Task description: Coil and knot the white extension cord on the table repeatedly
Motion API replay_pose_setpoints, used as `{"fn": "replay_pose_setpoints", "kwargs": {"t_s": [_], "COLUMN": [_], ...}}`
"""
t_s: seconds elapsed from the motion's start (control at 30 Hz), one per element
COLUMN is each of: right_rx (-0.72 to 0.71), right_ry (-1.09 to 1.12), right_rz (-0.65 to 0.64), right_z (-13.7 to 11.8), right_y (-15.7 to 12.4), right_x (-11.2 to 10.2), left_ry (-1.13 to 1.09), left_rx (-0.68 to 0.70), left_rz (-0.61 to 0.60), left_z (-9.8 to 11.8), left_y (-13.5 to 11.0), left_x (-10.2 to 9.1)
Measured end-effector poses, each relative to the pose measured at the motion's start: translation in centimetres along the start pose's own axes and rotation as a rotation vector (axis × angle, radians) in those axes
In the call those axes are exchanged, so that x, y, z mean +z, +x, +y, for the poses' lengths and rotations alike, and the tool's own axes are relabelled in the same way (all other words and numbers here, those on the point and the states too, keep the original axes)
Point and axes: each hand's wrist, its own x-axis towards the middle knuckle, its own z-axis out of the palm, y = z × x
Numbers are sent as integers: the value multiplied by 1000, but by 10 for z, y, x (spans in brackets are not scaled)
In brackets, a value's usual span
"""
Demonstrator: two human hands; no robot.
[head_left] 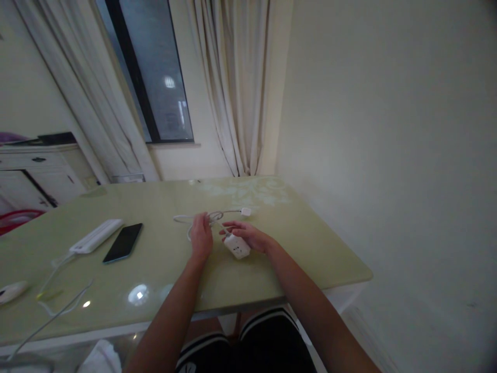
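Observation:
A small white extension socket (237,246) lies on the pale green tabletop in front of me, with socket holes on its visible face. Around its far right side curls my right hand (250,235), the fingers reaching over to where the cord comes out. My left hand (202,237) is at the white cord (214,217), its fingers bent against the loose loops; the fingertips are partly hidden. Beyond both hands, the cord ends in a white plug (246,212) resting on the table.
To the left lie a dark phone (123,243) and a long white power strip (97,236) with its cord trailing toward me. A white object (12,291) sits at the far left edge. The glossy table (310,248) stands beside a wall at right; curtains (243,88) hang behind.

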Motion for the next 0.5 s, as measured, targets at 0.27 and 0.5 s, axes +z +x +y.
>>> {"fn": "replay_pose_setpoints", "kwargs": {"t_s": [0.27, 0.5], "right_rx": [79, -188], "right_ry": [-213, -87], "right_rz": [-57, 250], "right_z": [16, 25], "right_y": [10, 29], "right_x": [-4, 5], "left_ry": [-112, -34], "left_rx": [158, 407], "left_rz": [152, -24], "left_z": [-10, 3], "left_y": [-1, -15], "left_x": [-1, 1]}}
